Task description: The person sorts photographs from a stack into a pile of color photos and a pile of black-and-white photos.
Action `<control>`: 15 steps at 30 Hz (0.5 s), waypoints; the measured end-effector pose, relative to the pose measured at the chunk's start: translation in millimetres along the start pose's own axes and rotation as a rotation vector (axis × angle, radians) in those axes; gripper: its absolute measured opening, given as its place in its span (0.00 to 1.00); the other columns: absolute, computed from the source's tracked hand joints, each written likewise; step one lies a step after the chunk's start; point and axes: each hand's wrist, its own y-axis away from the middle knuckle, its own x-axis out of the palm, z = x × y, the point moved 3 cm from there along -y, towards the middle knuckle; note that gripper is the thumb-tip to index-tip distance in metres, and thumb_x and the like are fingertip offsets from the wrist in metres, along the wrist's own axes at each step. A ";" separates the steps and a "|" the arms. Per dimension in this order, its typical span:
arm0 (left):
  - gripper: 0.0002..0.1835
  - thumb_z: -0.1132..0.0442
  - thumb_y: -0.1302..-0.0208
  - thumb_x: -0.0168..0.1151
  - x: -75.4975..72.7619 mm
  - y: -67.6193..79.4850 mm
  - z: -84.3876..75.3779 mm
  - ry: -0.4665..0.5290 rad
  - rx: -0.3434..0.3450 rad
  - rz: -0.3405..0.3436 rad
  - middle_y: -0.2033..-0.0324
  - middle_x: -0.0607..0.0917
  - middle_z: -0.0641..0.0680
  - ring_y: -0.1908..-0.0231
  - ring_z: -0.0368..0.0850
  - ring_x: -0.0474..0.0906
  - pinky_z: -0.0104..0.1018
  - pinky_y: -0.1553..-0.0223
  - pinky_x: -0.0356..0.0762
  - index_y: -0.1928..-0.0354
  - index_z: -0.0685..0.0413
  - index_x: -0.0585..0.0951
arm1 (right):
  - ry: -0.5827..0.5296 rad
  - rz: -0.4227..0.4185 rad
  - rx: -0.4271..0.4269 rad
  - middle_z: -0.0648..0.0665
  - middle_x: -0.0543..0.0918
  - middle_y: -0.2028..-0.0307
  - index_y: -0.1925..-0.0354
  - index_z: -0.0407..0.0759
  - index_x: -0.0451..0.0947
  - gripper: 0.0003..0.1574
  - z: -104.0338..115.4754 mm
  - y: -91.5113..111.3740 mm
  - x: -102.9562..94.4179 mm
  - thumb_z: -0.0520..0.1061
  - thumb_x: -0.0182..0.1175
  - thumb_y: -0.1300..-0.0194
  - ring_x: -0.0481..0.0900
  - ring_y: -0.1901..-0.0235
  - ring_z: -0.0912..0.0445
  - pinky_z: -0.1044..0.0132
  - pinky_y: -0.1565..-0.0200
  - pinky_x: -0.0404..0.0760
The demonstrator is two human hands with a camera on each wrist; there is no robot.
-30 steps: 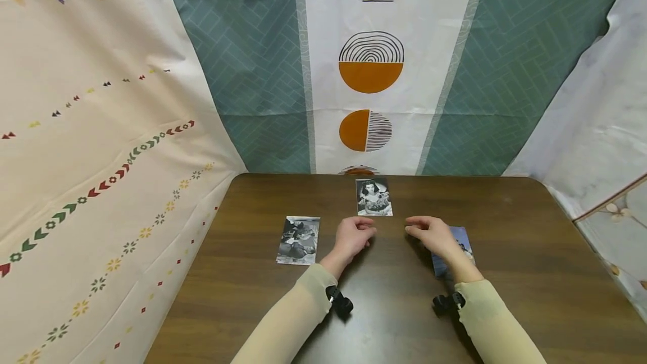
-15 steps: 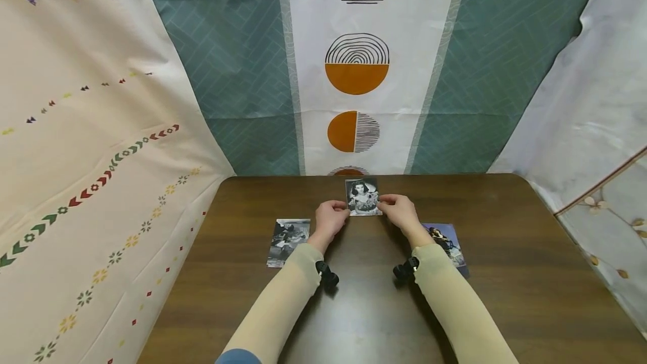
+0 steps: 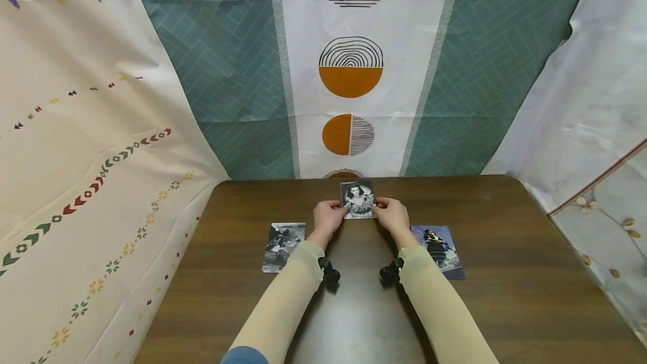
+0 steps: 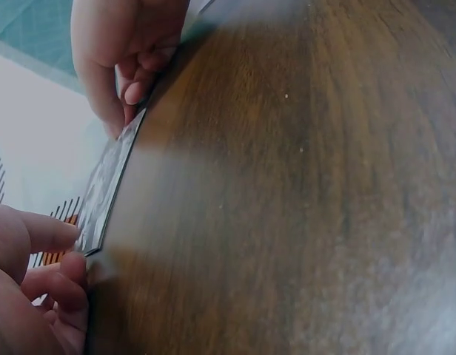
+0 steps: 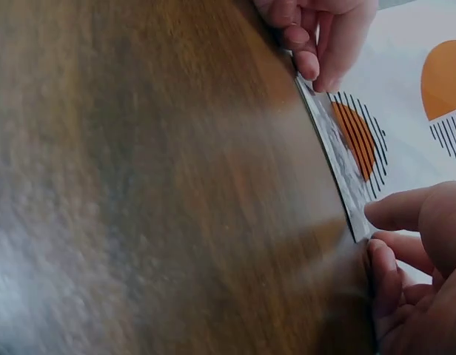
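Note:
A black-and-white photo card of a dark-haired figure lies at the far edge of the table, between both hands. My left hand pinches its left edge near the lower corner. On the opposite edge, my right hand pinches the card between thumb and fingers. Seen low in the left wrist view, the photo card runs from the left thumb tip to the right hand. In the right wrist view, the right thumb and fingers meet at the near corner of the card.
Another black-and-white photo card lies left of the left forearm, partly covered by the sleeve. A colour photo card with a blue background lies to the right. The brown wooden table ends at a patterned cloth backdrop.
Both hands have moved inward and forward from apart, and now pinch the far photo's two sides. The right hand no longer covers the colour photo. The head view has shifted slightly.

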 end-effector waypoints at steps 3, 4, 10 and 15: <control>0.19 0.62 0.32 0.72 0.5 0.5 0.0 -0.014 0.006 -0.003 0.51 0.91 0.57 0.48 0.53 0.85 0.49 0.45 0.82 0.41 0.60 0.88 | 0.010 -0.011 0.001 0.39 0.87 0.43 0.32 0.40 0.82 0.30 1.8 1.7 0.5 0.50 0.63 0.27 0.82 0.40 0.41 0.45 0.37 0.76; 0.19 0.62 0.32 0.72 0.6 0.5 -0.1 -0.020 0.008 -0.006 0.51 0.91 0.56 0.47 0.53 0.85 0.49 0.44 0.82 0.41 0.59 0.89 | 0.014 -0.013 0.002 0.39 0.87 0.43 0.32 0.40 0.82 0.30 2.8 2.2 0.5 0.50 0.63 0.27 0.82 0.40 0.41 0.45 0.37 0.76; 0.17 0.62 0.33 0.72 1.9 -1.5 0.1 -0.042 0.014 -0.015 0.51 0.92 0.55 0.46 0.53 0.85 0.49 0.43 0.81 0.43 0.56 0.90 | 0.003 -0.015 0.016 0.38 0.87 0.42 0.32 0.41 0.82 0.30 7.2 4.1 -0.5 0.50 0.63 0.27 0.81 0.40 0.41 0.44 0.37 0.75; 0.16 0.62 0.32 0.72 2.9 -1.9 1.0 -0.042 0.010 -0.005 0.50 0.91 0.55 0.46 0.54 0.85 0.49 0.44 0.82 0.44 0.56 0.91 | 0.000 -0.005 0.034 0.38 0.87 0.42 0.31 0.41 0.81 0.30 6.2 4.5 0.2 0.51 0.62 0.26 0.81 0.39 0.41 0.44 0.37 0.75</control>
